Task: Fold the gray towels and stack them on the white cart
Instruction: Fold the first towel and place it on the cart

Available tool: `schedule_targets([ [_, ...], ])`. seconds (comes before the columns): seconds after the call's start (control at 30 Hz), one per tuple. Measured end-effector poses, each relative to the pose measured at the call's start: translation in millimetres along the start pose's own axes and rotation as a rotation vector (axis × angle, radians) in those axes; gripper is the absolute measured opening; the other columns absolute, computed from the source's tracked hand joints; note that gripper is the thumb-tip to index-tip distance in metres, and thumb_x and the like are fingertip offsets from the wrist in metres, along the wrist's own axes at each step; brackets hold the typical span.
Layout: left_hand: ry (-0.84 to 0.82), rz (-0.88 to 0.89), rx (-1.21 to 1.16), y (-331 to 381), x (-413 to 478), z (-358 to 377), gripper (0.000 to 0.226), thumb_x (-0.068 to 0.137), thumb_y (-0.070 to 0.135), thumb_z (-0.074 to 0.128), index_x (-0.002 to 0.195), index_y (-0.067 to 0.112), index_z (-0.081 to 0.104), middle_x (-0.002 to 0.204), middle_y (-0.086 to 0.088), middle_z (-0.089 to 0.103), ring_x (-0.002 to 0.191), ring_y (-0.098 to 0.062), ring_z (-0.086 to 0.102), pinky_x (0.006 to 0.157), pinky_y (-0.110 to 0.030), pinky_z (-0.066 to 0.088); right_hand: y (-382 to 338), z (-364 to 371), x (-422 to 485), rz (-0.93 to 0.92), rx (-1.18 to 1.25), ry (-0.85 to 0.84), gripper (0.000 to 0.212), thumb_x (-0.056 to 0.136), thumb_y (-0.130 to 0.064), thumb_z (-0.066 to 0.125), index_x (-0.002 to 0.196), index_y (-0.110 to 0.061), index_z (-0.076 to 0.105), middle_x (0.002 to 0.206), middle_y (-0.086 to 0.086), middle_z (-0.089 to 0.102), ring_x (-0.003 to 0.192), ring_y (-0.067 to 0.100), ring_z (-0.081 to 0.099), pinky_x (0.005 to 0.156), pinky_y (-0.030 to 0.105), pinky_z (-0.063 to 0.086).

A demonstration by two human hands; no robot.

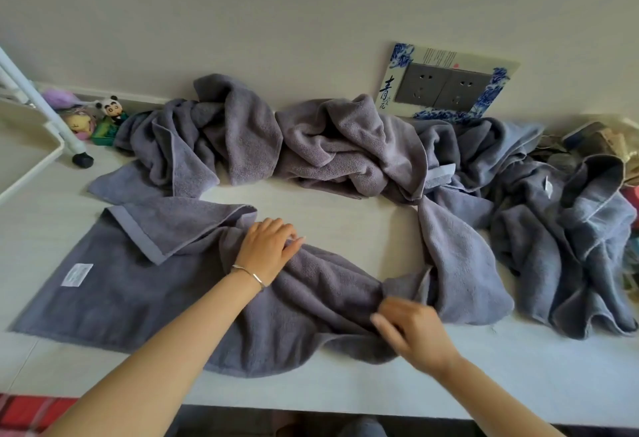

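A long gray towel (114, 291) with a white label lies partly spread on the white table (345, 219), its far left corner turned over and its right end bunched. My left hand (268, 250) rests flat on the towel's far edge, fingers apart. My right hand (411, 329) pinches the bunched cloth near the towel's middle. Crumpled gray towels (345, 143) are heaped along the wall, with another heap (570, 239) at the right. The white cart (31, 139) stands at the far left, only its corner showing.
Small toy figures (110, 108) sit by the wall beside the cart's black foot (82, 159). A wall socket plate (446, 87) with blue pattern is behind the towels. Cluttered items (601, 139) lie at the far right. The table's front edge runs just below my forearms.
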State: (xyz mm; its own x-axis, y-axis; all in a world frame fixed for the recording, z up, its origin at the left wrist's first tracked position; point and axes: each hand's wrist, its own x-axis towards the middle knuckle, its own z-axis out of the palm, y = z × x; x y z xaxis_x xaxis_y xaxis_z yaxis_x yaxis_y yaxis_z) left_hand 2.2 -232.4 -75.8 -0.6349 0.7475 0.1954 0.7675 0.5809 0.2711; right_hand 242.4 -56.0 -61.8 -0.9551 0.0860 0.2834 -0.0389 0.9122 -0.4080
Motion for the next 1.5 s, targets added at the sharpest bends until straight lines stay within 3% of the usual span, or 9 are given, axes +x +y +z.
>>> schedule_targets([
  [0.23, -0.343, 0.097, -0.191, 85.7, 22.9, 6.7, 0.039, 0.099, 0.042, 0.032, 0.107, 0.019, 0.063, 0.109, 0.000, 0.063, 0.106, -0.022, 0.051, 0.089, -0.030, 0.032, 59.9, -28.4, 64.9, 0.405, -0.275, 0.061, 0.066, 0.088, -0.066, 0.025, 0.093, -0.015, 0.067, 0.100, 0.000, 0.063, 0.104, 0.025, 0.055, 0.095, 0.039, 0.036],
  [0.37, -0.481, 0.070, -0.275, 135.1, 26.4, 11.8, 0.047, 0.098, 0.050, 0.027, 0.116, 0.021, 0.060, 0.107, -0.004, 0.066, 0.108, -0.025, 0.048, 0.093, -0.034, 0.032, 80.2, -33.1, 48.0, 0.916, -0.324, -0.088, 0.086, 0.080, -0.072, 0.046, 0.144, -0.018, 0.027, 0.146, 0.012, 0.031, 0.132, 0.034, 0.030, 0.104, 0.047, 0.028],
  [0.57, -0.712, -0.205, -0.489, 181.6, 34.2, 24.9, 0.072, 0.094, 0.060, 0.008, 0.120, 0.011, 0.054, 0.122, -0.017, 0.058, 0.113, -0.032, 0.052, 0.101, -0.039, 0.035, 78.7, -39.2, 41.7, 1.078, -0.021, -0.067, 0.053, 0.074, -0.063, 0.065, 0.085, -0.012, 0.054, 0.078, 0.003, 0.063, 0.074, 0.022, 0.058, 0.065, 0.031, 0.043],
  [0.67, -0.568, -0.320, -0.782, 180.9, 42.3, 18.8, 0.067, 0.095, 0.057, 0.012, 0.134, 0.013, 0.045, 0.134, -0.018, 0.050, 0.123, -0.031, 0.047, 0.105, -0.035, 0.032, 61.3, -57.0, 54.4, 1.031, 0.503, 0.263, 0.038, 0.078, -0.049, 0.069, 0.062, -0.017, 0.055, 0.059, -0.003, 0.055, 0.059, 0.012, 0.051, 0.059, 0.028, 0.042],
  [0.87, -0.015, -0.385, -1.195, 165.2, 67.2, -14.4, 0.065, 0.095, 0.056, 0.017, 0.137, 0.015, 0.043, 0.131, -0.002, 0.055, 0.100, -0.018, 0.059, 0.096, -0.035, 0.042, 65.8, -105.5, 75.3, 1.046, 1.373, 0.484, 0.062, 0.077, -0.070, 0.054, 0.108, -0.017, 0.068, 0.098, 0.004, 0.073, 0.093, 0.015, 0.068, 0.087, 0.030, 0.052],
  [1.1, -0.409, -0.436, -0.912, 154.3, 52.5, 9.7, 0.075, 0.091, 0.061, 0.013, 0.140, 0.010, 0.038, 0.141, -0.013, 0.045, 0.126, -0.028, 0.046, 0.107, -0.034, 0.031, 90.8, -71.1, 35.9, 1.211, 0.560, 0.894, 0.045, 0.088, -0.031, 0.061, 0.125, -0.010, 0.047, 0.122, 0.007, 0.052, 0.106, 0.019, 0.051, 0.098, 0.035, 0.042],
  [1.27, -0.471, -0.456, -0.930, 153.4, 42.2, 20.1, 0.095, 0.074, 0.074, 0.006, 0.141, 0.015, 0.038, 0.144, -0.009, 0.043, 0.132, -0.025, 0.040, 0.113, -0.039, 0.026, 61.0, -38.1, 48.0, 0.780, 0.356, 0.384, 0.034, 0.079, -0.038, 0.072, 0.104, -0.020, 0.057, 0.099, -0.009, 0.051, 0.097, 0.015, 0.050, 0.090, 0.031, 0.044],
  [1.4, -0.499, -0.424, -0.905, 154.3, 42.2, 25.9, 0.076, 0.088, 0.061, 0.011, 0.141, 0.013, 0.039, 0.143, -0.009, 0.044, 0.134, -0.022, 0.037, 0.112, -0.030, 0.024, 66.6, -12.5, 54.1, 0.925, -0.004, 0.065, 0.049, 0.075, -0.055, 0.068, 0.101, -0.016, 0.056, 0.105, 0.004, 0.050, 0.104, 0.023, 0.043, 0.088, 0.037, 0.042],
  [1.5, -0.479, -0.436, -0.859, 150.9, 42.8, 29.0, 0.068, 0.094, 0.055, 0.015, 0.138, 0.011, 0.042, 0.140, -0.012, 0.047, 0.131, -0.026, 0.042, 0.107, -0.031, 0.028, 73.2, -16.2, 52.4, 0.920, 0.165, 0.160, 0.030, 0.080, -0.043, 0.070, 0.079, -0.016, 0.056, 0.084, 0.005, 0.053, 0.085, 0.022, 0.049, 0.072, 0.032, 0.039],
])
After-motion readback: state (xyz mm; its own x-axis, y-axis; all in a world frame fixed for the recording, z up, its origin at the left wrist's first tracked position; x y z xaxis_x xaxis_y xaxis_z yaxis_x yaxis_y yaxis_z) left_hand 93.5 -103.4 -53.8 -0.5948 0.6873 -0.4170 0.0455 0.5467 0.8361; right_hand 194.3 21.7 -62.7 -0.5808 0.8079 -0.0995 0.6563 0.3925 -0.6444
